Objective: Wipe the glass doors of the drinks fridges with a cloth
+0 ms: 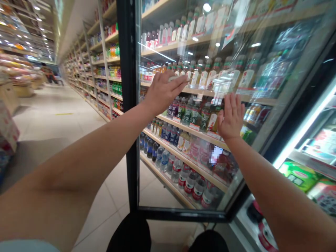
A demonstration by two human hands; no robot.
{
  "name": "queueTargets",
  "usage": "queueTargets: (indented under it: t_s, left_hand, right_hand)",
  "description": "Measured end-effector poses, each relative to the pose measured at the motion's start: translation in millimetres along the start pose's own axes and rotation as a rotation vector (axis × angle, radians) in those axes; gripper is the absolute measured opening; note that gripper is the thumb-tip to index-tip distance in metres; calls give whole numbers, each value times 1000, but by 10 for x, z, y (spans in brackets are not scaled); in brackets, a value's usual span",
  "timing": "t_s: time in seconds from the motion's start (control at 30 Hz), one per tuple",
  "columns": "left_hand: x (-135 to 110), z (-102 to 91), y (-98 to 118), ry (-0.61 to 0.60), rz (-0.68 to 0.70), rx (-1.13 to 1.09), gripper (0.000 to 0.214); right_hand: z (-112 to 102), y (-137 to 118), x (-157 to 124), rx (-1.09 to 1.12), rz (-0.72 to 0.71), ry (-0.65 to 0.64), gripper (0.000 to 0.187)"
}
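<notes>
A glass door (168,190) with a black frame stands swung open in front of me. My left hand (161,91) is raised at its upper left part, fingers bent together around something small and pale that I cannot make out. Lower and to the right, my right hand (232,117) is held up against or close to the glass, with its fingers straight and nothing in it. Through the pane, rows of juice bottles (203,78) show behind both hands.
The lit fridge interior at right holds green packages (299,175). Long drink shelves (114,77) run back along the aisle floor (65,112). Stacked goods (15,70) stand at far left, and a person (47,72) is in the distance. My knees are below the door.
</notes>
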State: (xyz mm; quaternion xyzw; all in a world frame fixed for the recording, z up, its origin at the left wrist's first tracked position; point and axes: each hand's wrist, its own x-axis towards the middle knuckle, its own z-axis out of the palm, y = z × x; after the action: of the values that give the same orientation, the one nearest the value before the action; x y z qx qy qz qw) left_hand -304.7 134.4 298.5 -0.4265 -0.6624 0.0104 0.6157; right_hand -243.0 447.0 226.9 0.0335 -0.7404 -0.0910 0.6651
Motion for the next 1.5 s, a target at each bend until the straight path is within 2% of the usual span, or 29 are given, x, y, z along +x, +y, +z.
queueTargets:
  t_s: [0.07,0.17,0.27,0.33,0.4,0.47,0.5,0.53,0.6,0.67,0.7,0.83,0.87,0.9,1.0,1.03,1.07,1.1,1.2,1.27,1.3,1.4,1.5]
  left_hand:
    - [-100,24,165,-9,47,39,47]
    - [-266,57,393,-29,208,47,54]
    - [-283,42,365,-82,312,-36,58]
    - [-232,22,280,-92,281,-89,52]
    - [-199,24,263,-45,171,-136,48]
    - [-218,60,348,13,52,-167,48]
    - [-242,85,413,25,34,-172,48]
    - [-267,110,475,9,63,-165,48]
    - [-288,142,542,-74,213,-131,48]
    - [-240,135,492,-149,318,-99,49]
    - [-194,120,430,-151,287,-84,49]
    - [-53,86,229,15,-114,-7,52]
    - [-66,98,237,39,-150,0,53]
    - [-99,114,269,31,-115,-6,54]
    - [-220,149,372,-142,240,-62,54]
    - [-232,146,367,-197,337,-72,52]
    - [-220,135,333,-224,375,-71,51]
    - [-186,118,276,-211,340,-59,51]
    - [-58,84,97,-15,31,-3,53]
    - [-52,103,97,82,-80,18,55]
    - [-88,125,143,78,-54,14,55]
    - [-280,195,356,-70,203,-21,55]
    - [-426,225,492,-123,319,-9,55]
  right_hand:
    - [-11,-11,6,8,12,-21,63]
    - [-26,-26,16,15,30,-52,65]
    - [-34,-32,21,21,31,-57,65]
    - [-39,-32,20,25,38,-61,65]
    - [-42,-30,19,31,44,-69,65]
    - [-42,-25,19,39,45,-75,65]
    - [-39,-22,20,42,42,-76,65]
    - [-36,-18,20,41,37,-74,65]
    - [-27,-10,21,33,28,-58,65]
    - [-23,-7,21,25,24,-45,64]
    - [-26,-9,20,22,26,-44,64]
    - [-59,-30,22,22,41,-89,64]
    - [-69,-35,24,25,48,-104,63]
    - [-76,-37,26,29,56,-115,63]
    - [-78,-31,33,40,63,-125,64]
    - [-76,-27,36,40,58,-119,64]
    - [-73,-24,39,39,53,-114,65]
    - [-72,-24,42,36,48,-110,65]
    - [-74,-36,32,28,60,-117,64]
    - [-76,-44,8,29,68,-131,64]
    - [-77,-45,-3,29,68,-134,65]
    - [-115,-39,50,34,55,-132,66]
    - [-235,-49,370,52,24,-105,65]
